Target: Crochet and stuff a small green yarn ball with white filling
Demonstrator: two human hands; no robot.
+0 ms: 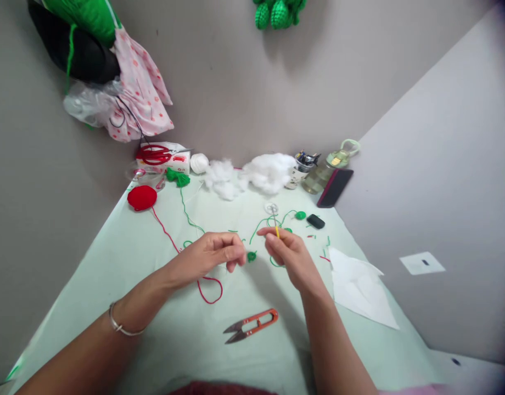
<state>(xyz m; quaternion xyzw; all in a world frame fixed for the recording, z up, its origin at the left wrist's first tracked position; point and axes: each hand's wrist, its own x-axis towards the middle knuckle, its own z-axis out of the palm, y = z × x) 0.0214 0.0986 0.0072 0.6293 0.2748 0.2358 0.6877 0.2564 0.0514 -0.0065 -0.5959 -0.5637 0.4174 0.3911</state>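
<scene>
My left hand [222, 251] is closed in a pinch above the middle of the table; what its fingertips hold, if anything, is too small to make out. Just right of those fingertips is a small dark green yarn piece [251, 256]. My right hand [289, 253] grips a thin crochet hook [277, 232] with a yellow part and a grey metal shaft pointing away from me; its index finger stretches to the left. Red yarn [211, 302] loops on the cloth below my left hand. Orange thread snips [252, 326] lie nearer to me, blades to the left.
A red yarn ball [142, 198] and red-handled scissors [156, 154] are at the back left. White stuffing [269, 173] lies along the wall. A pen cup [299, 173], bottle [320, 174] and phone [335, 188] stand back right. White sheets [359, 285] lie right.
</scene>
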